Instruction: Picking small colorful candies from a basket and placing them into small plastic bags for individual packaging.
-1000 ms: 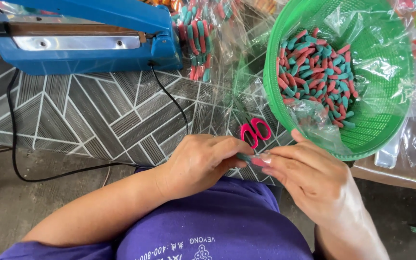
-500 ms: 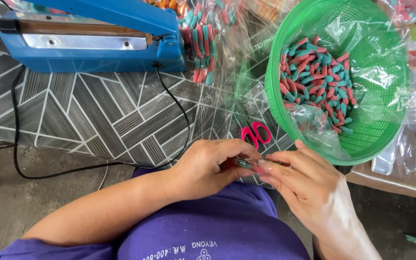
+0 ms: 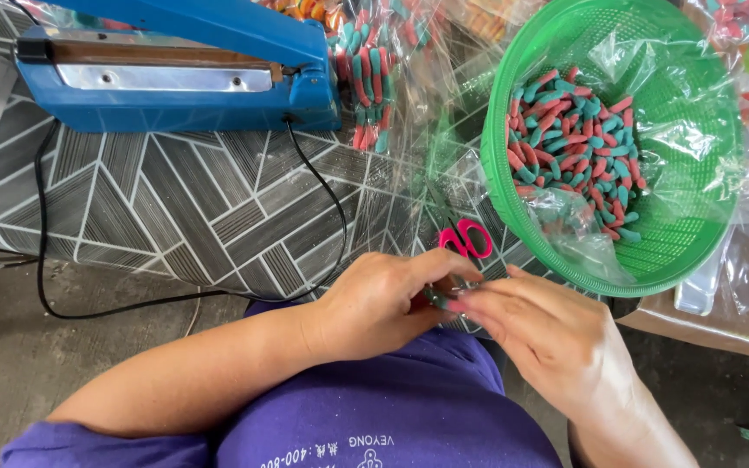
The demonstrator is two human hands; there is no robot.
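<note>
A: How are the two hands placed?

B: They are brought together at the near edge of the table (image 3: 175,208), just above a purple shirt (image 3: 392,407). The left hand (image 3: 383,299) is curled almost shut, with its fingertips pinched on a small red and teal candy piece (image 3: 440,300). The right hand (image 3: 539,334) is held flatter, its fingers only slightly bent and laid against the same piece from the right.

A: Is the grip of the right hand clear?

B: Contact at the fingertips is seen; whether the piece is truly clamped by that hand cannot be told, since much of the piece is hidden between the fingers.

A: What is found just beyond the hands?

B: Pink-handled scissors (image 3: 464,237) are laid on the table just past the fingertips. Farther right, a green basket (image 3: 695,217) lined with clear plastic is filled with red and teal candies (image 3: 574,147).

A: And to the far left?

B: A blue heat sealer (image 3: 175,78) is set there, its black cord (image 3: 322,186) trailed toward the near edge. Sealed bags of candies (image 3: 370,78) are piled between sealer and basket.
</note>
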